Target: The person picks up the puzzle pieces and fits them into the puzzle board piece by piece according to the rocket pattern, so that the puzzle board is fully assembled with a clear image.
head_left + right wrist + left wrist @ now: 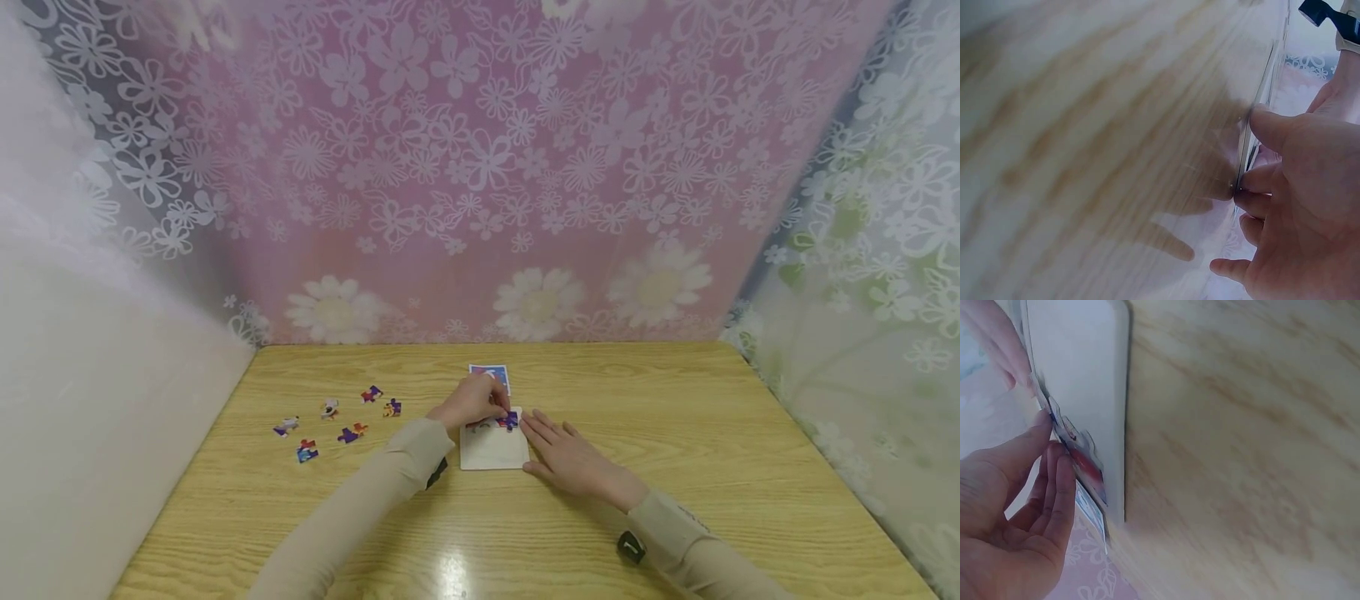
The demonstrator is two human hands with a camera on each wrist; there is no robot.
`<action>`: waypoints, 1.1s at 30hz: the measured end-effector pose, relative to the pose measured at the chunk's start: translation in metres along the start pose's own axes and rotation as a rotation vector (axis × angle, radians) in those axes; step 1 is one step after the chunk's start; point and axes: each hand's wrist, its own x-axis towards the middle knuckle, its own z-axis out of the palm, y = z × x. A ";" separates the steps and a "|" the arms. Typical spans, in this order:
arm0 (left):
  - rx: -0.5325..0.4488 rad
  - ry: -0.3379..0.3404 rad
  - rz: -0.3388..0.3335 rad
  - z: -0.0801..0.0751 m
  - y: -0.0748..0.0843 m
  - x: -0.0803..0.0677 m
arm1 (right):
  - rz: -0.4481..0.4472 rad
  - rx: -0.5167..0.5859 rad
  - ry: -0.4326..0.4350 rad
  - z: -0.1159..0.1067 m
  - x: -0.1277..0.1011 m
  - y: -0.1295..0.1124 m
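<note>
- Near the middle of the wooden table [675,433], both forearms in beige sleeves are reaching in from the near edge and meeting at a white puzzle board [491,450].
- The left hand [474,402] is bending at the wrist over the board's far edge, its thumb and fingers [1054,481] curling to pinch the puzzle pieces sitting there.
- Those joined pieces [508,419], purple and red, are lying on the board's far strip, right under the left fingertips; in the left wrist view they are showing edge-on as a thin coloured line [1082,465] against the white board [1079,375].
- The right hand [573,457] is lying flat on the table with fingers straight and spread, grasping nothing, its fingertips touching the board's right edge.
- Just beyond the left hand, a blue and red picture card [491,375] is lying flat, partly covered by the knuckles.
- Well to the left, loose pieces [337,412] are lying scattered on the wood, apart from both hands.
- Both wrist views are coming out blurred and steeply tilted; the right wrist view is showing the hand [1300,206] against the board's thin edge [1260,106], and the printed picture on the pieces is too small to make out.
</note>
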 end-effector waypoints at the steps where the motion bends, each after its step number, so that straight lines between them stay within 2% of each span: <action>1: 0.003 0.000 -0.004 0.000 0.000 0.000 | 0.000 0.000 0.001 0.000 0.000 0.000; 7: -0.018 -0.041 -0.029 -0.002 -0.002 0.000 | 0.008 0.001 -0.008 0.000 0.001 0.000; 10: -0.017 -0.060 -0.042 -0.004 0.002 -0.001 | 0.012 0.004 -0.013 -0.002 0.001 0.000; 16: -0.017 -0.055 -0.054 -0.007 0.010 -0.005 | 0.000 0.018 -0.005 -0.004 0.001 -0.002; 21: -0.001 -0.060 -0.039 -0.006 0.007 -0.006 | 0.001 0.016 -0.012 -0.004 0.001 -0.001; 33: 0.035 -0.142 -0.051 -0.011 0.005 -0.007 | 0.018 0.031 -0.025 -0.007 0.000 -0.004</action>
